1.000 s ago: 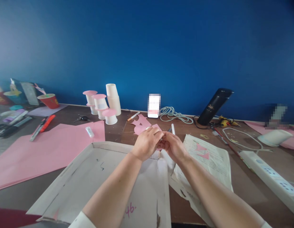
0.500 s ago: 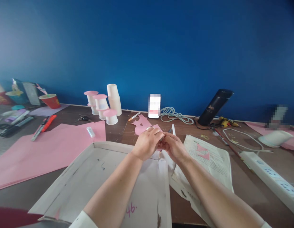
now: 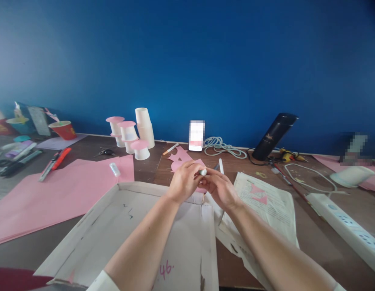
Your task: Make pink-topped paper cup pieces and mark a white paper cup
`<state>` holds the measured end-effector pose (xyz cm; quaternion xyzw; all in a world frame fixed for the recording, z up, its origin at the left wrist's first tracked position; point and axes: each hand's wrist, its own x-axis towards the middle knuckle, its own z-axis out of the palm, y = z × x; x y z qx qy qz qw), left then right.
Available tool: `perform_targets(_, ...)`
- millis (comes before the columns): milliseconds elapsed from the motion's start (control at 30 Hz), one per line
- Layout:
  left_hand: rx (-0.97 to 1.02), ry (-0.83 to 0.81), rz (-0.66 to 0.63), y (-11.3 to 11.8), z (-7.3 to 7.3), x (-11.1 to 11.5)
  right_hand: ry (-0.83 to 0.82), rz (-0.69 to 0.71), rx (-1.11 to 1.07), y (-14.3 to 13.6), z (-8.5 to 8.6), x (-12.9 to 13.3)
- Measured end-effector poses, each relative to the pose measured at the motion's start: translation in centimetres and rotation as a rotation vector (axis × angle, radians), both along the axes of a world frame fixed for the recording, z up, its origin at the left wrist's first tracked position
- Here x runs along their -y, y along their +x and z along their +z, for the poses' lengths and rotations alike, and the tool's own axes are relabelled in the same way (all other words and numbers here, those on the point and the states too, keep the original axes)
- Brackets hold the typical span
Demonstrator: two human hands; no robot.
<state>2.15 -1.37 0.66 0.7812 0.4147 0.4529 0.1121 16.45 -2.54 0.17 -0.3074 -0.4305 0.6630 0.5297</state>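
My left hand is closed around a small white cylinder, whose pale round end shows between the fingertips. Most of the cylinder is hidden, so its kind is unclear. My right hand meets it from the other side, its fingers bent and pinched together beneath the cylinder. What they grip cannot be made out. A bit of pink paper shows just under the fingers. Both hands are over the far right corner of a shallow white cardboard box lid. Cut pink paper scraps lie just beyond them.
Paper cups with pink discs stand stacked at the back left, beside pink sheets and a utility knife. A lit phone leans on the wall. A black flask, printed papers and a power strip are rightward.
The hands have turned slightly, and the white cylinder's round end now shows between the fingers. My right hand's fingers have shifted a little. The objects on the table stay put.
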Motion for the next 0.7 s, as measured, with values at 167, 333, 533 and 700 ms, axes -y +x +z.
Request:
perform_targets(167, 0.043, -0.022, 0.019, 0.14, -0.3, -0.21, 0.012, 0.005, -0.003, 0.25, -0.29, -0.15)
perform_targets(333, 0.075, -0.053, 0.005, 0.04, -0.33, -0.34, 0.007, -0.004, 0.022, 0.4, -0.32, -0.15)
perform_targets(533, 0.023, -0.034, 0.029, -0.12, -0.11, -0.27, 0.028, -0.003, 0.052, 0.5, -0.22, -0.05)
perform_targets(700, 0.017, -0.04, 0.018, -0.16, 0.13, -0.11, 0.05, -0.027, 0.086, 0.64, -0.14, -0.05)
